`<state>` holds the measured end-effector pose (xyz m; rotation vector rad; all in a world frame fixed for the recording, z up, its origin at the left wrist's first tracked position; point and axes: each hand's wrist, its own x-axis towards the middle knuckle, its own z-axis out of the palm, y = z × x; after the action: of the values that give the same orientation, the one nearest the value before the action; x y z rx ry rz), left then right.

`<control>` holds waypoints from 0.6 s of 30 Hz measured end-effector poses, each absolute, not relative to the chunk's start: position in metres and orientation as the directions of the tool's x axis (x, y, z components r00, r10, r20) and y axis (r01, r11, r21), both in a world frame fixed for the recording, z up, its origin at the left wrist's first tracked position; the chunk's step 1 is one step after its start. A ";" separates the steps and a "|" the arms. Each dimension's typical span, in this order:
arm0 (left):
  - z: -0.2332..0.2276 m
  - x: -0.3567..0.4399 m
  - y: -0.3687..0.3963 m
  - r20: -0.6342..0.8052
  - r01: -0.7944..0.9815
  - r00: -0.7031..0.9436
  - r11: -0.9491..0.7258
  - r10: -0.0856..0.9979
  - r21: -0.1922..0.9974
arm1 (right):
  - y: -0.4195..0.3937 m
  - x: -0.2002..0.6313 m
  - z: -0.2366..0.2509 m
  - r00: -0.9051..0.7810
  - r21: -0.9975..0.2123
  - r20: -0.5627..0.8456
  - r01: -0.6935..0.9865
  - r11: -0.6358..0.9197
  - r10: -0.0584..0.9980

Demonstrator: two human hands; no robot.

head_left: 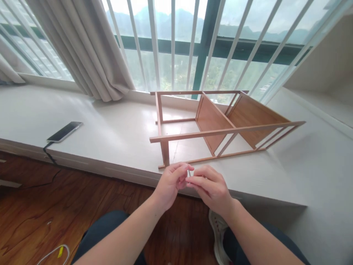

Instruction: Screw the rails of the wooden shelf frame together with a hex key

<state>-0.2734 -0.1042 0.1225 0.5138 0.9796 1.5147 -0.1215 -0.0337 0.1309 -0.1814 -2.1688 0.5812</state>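
Observation:
My left hand (171,183) and my right hand (211,187) meet in front of the window seat's edge. Between their fingertips is a thin metal pin (189,173), perhaps a screw; it is too small to tell. Both hands are closed in a pinch on it. Just beyond them a wooden shelf frame (193,135) lies on its side on the white window seat (132,136). Its two panels stand on edge toward the right, and its near end reaches close to my left hand.
At the left, a phone (65,131) lies on the seat with a black cable (49,156) hanging over the edge. A grey curtain (91,51) and white window bars (173,44) stand behind. A white cable (66,250) lies on the wooden floor (35,206).

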 end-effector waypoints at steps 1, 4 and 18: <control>0.123 -0.274 -0.103 -0.191 -0.543 -0.220 0.043 0.957 0.839 | -0.036 -0.115 0.132 -0.597 -0.465 0.725 -0.058 0.884 0.343; 0.125 -0.277 -0.100 -0.142 -0.448 -0.267 0.008 0.953 0.894 | -0.045 -0.096 0.133 -0.548 -0.486 0.739 -0.030 0.874 0.392; 0.116 -0.269 -0.090 -0.137 -0.112 -0.148 0.121 0.979 0.986 | -0.108 0.054 0.101 0.158 -0.840 0.028 -0.531 0.109 0.987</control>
<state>-0.2688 -0.0897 0.1164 0.9597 1.3035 1.2702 0.0543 -0.1085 0.1008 -0.8019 -0.7205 1.2714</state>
